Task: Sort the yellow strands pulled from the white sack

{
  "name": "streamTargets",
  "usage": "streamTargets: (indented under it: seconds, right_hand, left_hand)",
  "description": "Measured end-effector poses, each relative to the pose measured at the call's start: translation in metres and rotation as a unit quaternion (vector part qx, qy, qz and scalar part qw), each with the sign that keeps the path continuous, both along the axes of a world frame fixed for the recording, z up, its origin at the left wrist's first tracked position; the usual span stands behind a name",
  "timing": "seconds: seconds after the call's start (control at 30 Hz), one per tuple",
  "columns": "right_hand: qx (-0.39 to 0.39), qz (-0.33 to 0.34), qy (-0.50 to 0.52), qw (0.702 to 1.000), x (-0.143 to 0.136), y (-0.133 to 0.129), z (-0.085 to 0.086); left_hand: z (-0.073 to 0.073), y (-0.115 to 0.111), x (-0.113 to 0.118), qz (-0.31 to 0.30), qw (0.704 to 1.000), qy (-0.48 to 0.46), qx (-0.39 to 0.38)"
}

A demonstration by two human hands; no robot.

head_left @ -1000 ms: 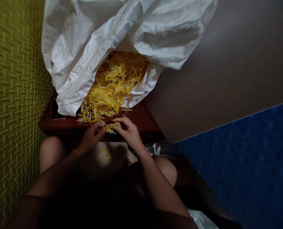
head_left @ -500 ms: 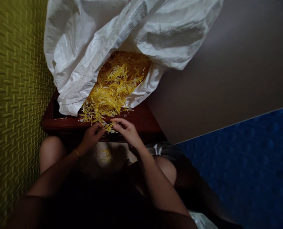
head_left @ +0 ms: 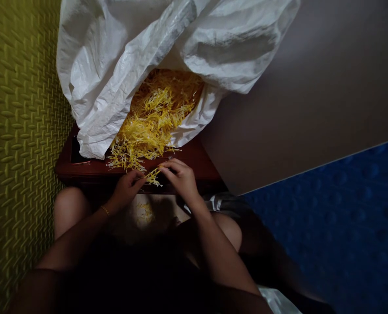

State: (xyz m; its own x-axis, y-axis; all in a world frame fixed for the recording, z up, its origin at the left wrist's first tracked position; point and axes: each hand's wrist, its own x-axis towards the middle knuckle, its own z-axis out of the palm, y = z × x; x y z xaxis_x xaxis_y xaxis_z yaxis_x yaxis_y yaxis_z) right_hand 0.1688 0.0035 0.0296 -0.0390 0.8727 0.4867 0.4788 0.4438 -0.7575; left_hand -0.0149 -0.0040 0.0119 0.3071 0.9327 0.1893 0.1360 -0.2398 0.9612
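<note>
Between my two hands is a small sprig of thin yellow strands with whitish tips (head_left: 153,177). The fingers of my left hand (head_left: 127,188) are pinched at its left side; a thin bracelet circles that wrist. My right hand (head_left: 182,179) pinches the sprig's upper right end. Just beyond my hands, a heap of the same yellow strands (head_left: 151,120) spills from the mouth of a white woven sack (head_left: 109,87) onto a dark red surface (head_left: 194,163). What the strands are made of is too small to make out.
A dark phone-like object (head_left: 78,152) lies partly beneath the sack's left corner. Yellow textured matting (head_left: 20,131) borders the left, a large grey-brown panel (head_left: 305,96) the right, with blue matting (head_left: 351,192) below it. Loose yellow bits (head_left: 144,211) lie on the floor between my knees.
My right hand has shifted slightly right and away from my left hand, drawing the sprig's upper end along. My left hand stays almost in place.
</note>
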Motion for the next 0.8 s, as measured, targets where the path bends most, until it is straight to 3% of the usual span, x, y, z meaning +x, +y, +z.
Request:
streamTargets:
  seconds: [0.07,0.17,0.27,0.37,0.63,0.73,0.8]
  right_hand:
    - [-0.001,-0.020,0.025,1.000,-0.001,0.002,0.000]
    - [-0.088,-0.013,0.153,0.984,-0.006,0.003,-0.002]
    - [-0.179,0.005,0.302,0.936,-0.012,0.005,-0.005]
    - [-0.216,0.001,0.385,0.897,-0.015,0.005,-0.006]
    - [-0.238,-0.010,0.456,0.857,-0.028,0.005,-0.010]
    - [-0.230,-0.027,0.473,0.850,-0.009,0.016,-0.010]
    - [-0.167,-0.106,0.492,0.848,0.017,0.026,-0.007]
  left_hand:
    - [0.001,-0.001,0.002,0.007,1.000,0.003,0.010]
    - [0.002,-0.001,0.006,0.019,1.000,-0.003,0.019]
    - [0.002,-0.001,0.008,0.021,0.999,0.000,0.025]
    - [0.002,-0.002,0.010,0.022,0.999,0.006,0.026]
    - [0.000,-0.002,0.013,0.023,0.999,0.001,0.026]
    - [0.003,-0.006,0.008,0.025,0.999,0.000,0.035]
    - [0.004,-0.009,0.003,0.037,0.998,-0.002,0.045]
